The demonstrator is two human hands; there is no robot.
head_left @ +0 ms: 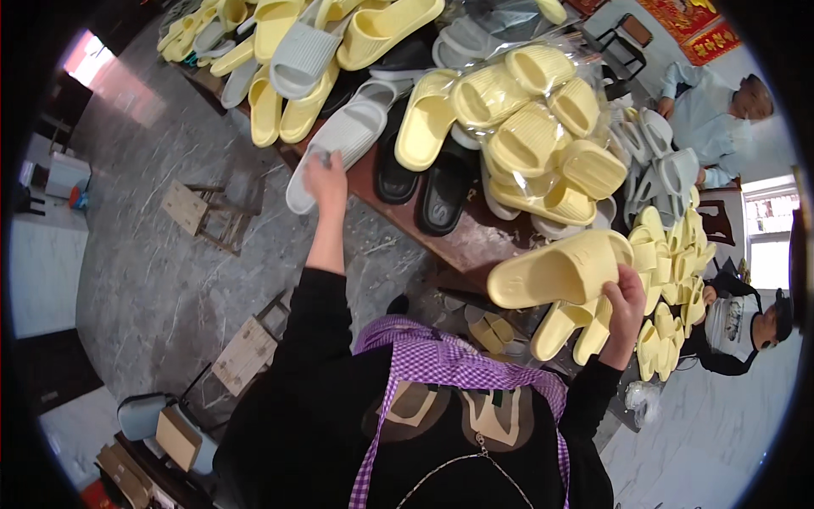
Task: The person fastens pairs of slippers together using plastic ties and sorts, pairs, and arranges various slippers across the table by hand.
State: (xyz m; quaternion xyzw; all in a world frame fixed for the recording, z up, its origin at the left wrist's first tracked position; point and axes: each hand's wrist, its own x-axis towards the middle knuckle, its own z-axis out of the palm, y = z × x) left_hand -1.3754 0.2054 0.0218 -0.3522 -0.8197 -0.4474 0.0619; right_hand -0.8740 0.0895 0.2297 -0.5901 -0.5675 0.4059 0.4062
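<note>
**Two slides in hand at the sorting table**

Nearest me is my own front: black sleeves and a purple checked apron [441, 356] over a black top. My right hand [626, 299] is clenched around the heel end of a pale yellow foam slide sandal [555, 270], which I hold sideways above the table edge, its toe end pointing to my left. Just beneath it, two more yellow slides [577, 327] hang close against the same hand; I cannot tell whether my fingers grip them too.

My left arm stretches forward, and my left hand [326, 176] closes over the heel end of a light grey ribbed foam slide [339, 146] that lies on the near edge of the dark brown wooden table [462, 242], its heel jutting past the rim. Beside it on the table lie black slides [428, 182], soles up and down, touching one another.

Further on sits a heap of yellow slides wrapped in clear plastic bags [530, 140], and beyond that a far pile of mixed yellow and grey slides [297, 42]. To my right stands a stack of yellow slides [674, 280], with white ones behind. Two other people sit past that stack. On the grey marbled floor [153, 254] to my left stands a small wooden stool [203, 212].
</note>
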